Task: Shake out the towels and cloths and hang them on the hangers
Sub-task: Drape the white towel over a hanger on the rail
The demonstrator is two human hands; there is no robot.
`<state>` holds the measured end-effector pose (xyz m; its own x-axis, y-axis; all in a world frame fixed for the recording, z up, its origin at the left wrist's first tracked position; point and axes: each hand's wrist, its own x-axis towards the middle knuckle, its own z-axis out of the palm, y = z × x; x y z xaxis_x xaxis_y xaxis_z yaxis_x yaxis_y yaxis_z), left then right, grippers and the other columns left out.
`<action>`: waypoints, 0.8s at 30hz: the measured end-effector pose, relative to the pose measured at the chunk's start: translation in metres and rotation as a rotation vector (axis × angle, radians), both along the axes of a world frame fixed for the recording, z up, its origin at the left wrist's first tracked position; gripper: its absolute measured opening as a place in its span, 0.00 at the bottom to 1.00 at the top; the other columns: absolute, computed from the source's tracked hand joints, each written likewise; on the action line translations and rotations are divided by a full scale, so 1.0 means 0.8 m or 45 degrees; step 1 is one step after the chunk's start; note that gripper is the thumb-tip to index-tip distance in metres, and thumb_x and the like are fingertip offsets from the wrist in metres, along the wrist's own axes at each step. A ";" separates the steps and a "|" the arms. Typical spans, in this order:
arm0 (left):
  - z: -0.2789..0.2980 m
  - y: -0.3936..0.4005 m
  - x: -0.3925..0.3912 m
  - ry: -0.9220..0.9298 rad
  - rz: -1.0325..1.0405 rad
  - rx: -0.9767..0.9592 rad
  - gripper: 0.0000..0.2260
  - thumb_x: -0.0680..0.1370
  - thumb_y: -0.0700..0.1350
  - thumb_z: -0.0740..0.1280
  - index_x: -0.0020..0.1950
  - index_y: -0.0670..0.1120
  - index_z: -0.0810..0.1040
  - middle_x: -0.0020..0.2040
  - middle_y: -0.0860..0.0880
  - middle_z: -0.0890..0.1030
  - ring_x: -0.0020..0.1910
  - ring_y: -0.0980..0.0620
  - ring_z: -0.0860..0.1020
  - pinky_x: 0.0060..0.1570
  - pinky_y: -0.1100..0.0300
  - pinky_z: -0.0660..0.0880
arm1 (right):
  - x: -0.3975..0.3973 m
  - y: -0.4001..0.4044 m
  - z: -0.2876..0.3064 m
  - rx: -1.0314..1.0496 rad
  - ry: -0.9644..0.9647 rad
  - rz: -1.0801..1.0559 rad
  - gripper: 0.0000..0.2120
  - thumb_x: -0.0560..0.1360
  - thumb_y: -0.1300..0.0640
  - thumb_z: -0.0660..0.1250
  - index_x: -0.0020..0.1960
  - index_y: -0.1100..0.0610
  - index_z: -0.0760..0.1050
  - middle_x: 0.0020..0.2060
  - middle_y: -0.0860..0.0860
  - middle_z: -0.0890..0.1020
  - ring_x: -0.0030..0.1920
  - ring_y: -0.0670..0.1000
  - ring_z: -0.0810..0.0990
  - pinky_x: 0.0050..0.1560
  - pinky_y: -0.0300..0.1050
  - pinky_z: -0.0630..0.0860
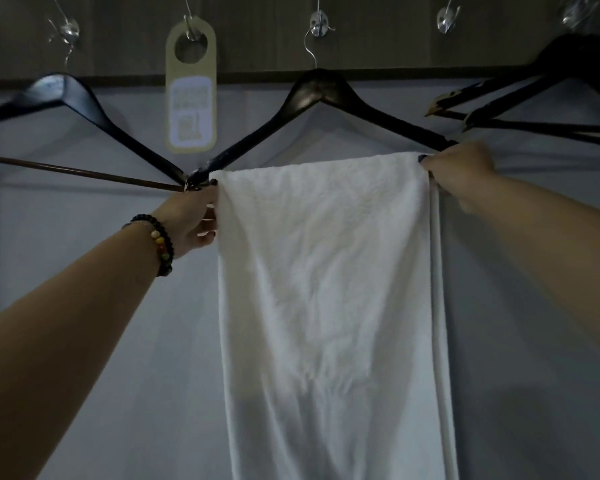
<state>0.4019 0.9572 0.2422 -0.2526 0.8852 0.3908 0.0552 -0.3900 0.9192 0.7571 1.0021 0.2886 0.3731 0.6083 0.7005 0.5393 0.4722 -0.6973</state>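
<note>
A white towel (326,289) hangs folded over the bar of the middle black hanger (321,90), which dangles from a wall hook. My left hand (196,220), with a beaded bracelet on its wrist, pinches the towel's upper left edge just below the hanger's left tip. My right hand (459,169) grips the towel's upper right corner at the hanger's right tip. The towel falls straight down out of the frame; its back layer shows as a strip along the right edge.
A black hanger (63,95) hangs to the left, its bar ending by my left hand. Two more black hangers (548,84) hang at the right. A cardboard door tag (191,88) hangs on a hook between the left hangers. Several metal hooks (317,24) line the wood panel.
</note>
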 end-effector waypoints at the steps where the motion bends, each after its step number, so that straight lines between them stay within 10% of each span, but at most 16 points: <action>1: 0.002 -0.002 0.003 0.001 -0.002 0.010 0.05 0.81 0.49 0.63 0.50 0.49 0.75 0.46 0.50 0.78 0.44 0.52 0.75 0.48 0.57 0.73 | 0.000 0.000 0.003 -0.013 0.031 0.030 0.07 0.74 0.55 0.70 0.44 0.57 0.74 0.45 0.54 0.78 0.45 0.53 0.77 0.46 0.45 0.76; 6: 0.013 -0.013 0.001 -0.122 -0.076 0.046 0.09 0.81 0.46 0.64 0.60 0.45 0.75 0.54 0.48 0.80 0.51 0.49 0.79 0.50 0.50 0.76 | -0.001 -0.004 0.021 -0.137 -0.068 -0.030 0.03 0.77 0.58 0.65 0.47 0.56 0.71 0.50 0.60 0.77 0.40 0.54 0.74 0.35 0.39 0.71; 9: 0.023 -0.021 0.002 -0.117 -0.147 0.070 0.07 0.82 0.46 0.61 0.56 0.46 0.75 0.52 0.47 0.81 0.50 0.49 0.80 0.45 0.49 0.77 | -0.002 -0.005 0.025 -0.124 -0.201 -0.148 0.08 0.79 0.63 0.58 0.49 0.65 0.75 0.55 0.64 0.78 0.52 0.60 0.77 0.49 0.48 0.75; 14: 0.034 -0.027 0.006 -0.095 -0.097 0.025 0.03 0.80 0.43 0.65 0.51 0.45 0.77 0.51 0.47 0.81 0.48 0.48 0.80 0.50 0.48 0.75 | -0.006 -0.011 0.026 -0.069 -0.315 -0.302 0.14 0.80 0.63 0.56 0.36 0.59 0.66 0.34 0.55 0.70 0.43 0.58 0.74 0.44 0.44 0.67; 17: 0.038 -0.026 0.009 -0.118 -0.032 0.049 0.08 0.77 0.43 0.69 0.55 0.44 0.77 0.48 0.47 0.81 0.45 0.47 0.79 0.50 0.46 0.75 | -0.003 -0.016 0.028 0.025 -0.408 -0.351 0.09 0.79 0.64 0.57 0.53 0.66 0.74 0.52 0.64 0.78 0.55 0.62 0.77 0.50 0.46 0.72; 24: 0.043 -0.015 0.001 -0.270 0.069 0.032 0.14 0.72 0.49 0.75 0.54 0.47 0.79 0.54 0.47 0.82 0.52 0.46 0.80 0.56 0.45 0.77 | 0.000 -0.026 0.025 0.082 -0.504 -0.384 0.05 0.76 0.67 0.59 0.44 0.59 0.71 0.54 0.66 0.79 0.54 0.63 0.78 0.44 0.42 0.67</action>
<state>0.4027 0.9455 0.2765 -0.3786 0.8586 0.3456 -0.1166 -0.4147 0.9025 0.7568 0.9815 0.3089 0.2235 0.4653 0.8565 0.8759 0.2895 -0.3859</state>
